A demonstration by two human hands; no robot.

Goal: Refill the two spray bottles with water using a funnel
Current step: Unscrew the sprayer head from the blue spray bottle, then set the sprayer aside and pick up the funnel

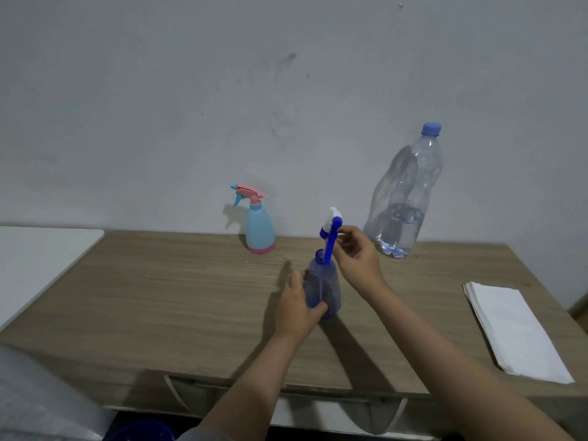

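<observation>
A translucent blue spray bottle (324, 286) stands on the wooden table (178, 300) near its middle. My left hand (297, 305) grips its body from the left. My right hand (358, 253) holds the blue and white spray head (331, 226) lifted above the open neck, its blue stem still reaching down into the bottle. A light blue spray bottle with a pink trigger (258, 222) stands by the wall, its head on. A large clear water bottle with a blue cap (410, 198), roughly a third full, stands at the back right. No funnel is in view.
A folded white cloth (512, 329) lies at the table's right end. A white surface (38, 259) adjoins the table on the left. A dark blue round thing (143, 432) shows below the table's front edge. A bare wall is close behind.
</observation>
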